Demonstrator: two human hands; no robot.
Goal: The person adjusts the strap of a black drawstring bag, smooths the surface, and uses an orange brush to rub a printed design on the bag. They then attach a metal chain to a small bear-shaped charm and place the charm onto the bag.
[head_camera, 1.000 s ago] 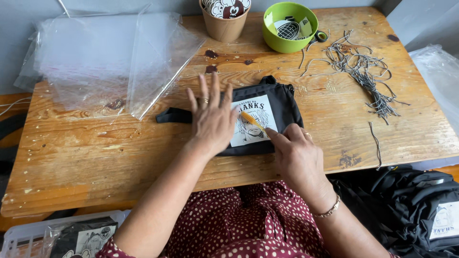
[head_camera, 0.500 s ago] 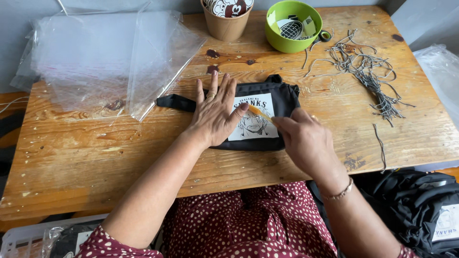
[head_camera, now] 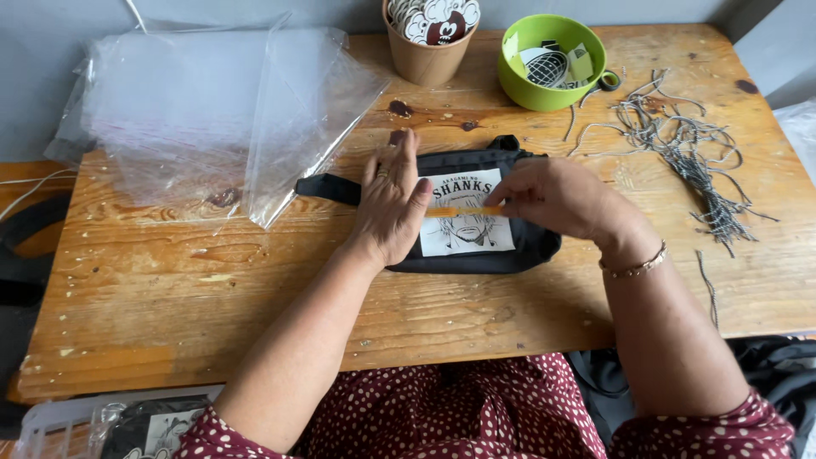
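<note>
Nearest, bare scarred plank table w/ open room along front edge. Centre — black fabric pouch, white printed panel, lying flat. Left hand spread flat, pressing pouch's left end; right hand pinching thin orange strip across panel. Behind: clear plastic bags, crinkled; green bowl; grey cord bundle at right edge.

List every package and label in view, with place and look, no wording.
White label: on the black pouch, mid-table, rectangular, black drawing.
Clear plastic bags: table's far left, see-through, loosely piled.
Paper cup: far edge, tan, holding round printed stickers.
Green bowl: right of the cup, holding small tags.
</note>
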